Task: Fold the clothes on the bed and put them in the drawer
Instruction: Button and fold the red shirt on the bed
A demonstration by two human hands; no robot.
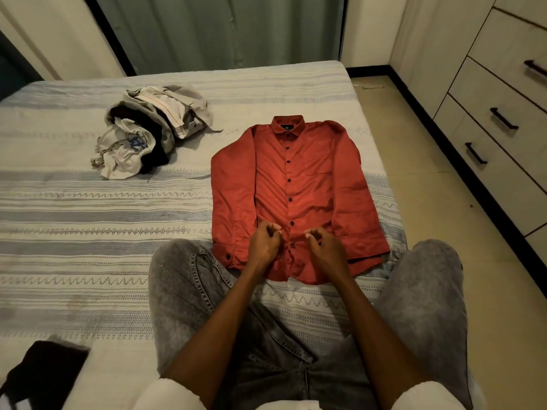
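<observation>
From the head camera, a red shirt [296, 196] lies flat and buttoned, front up, on the striped bed [88, 208], collar toward the curtain. The left hand [264, 244] and right hand [327, 247] rest on its lower placket, fingers curled, seemingly pinching the fabric by a button. A heap of unfolded clothes [151, 131] sits left of the shirt. Drawers [503, 113] stand to its right.
</observation>
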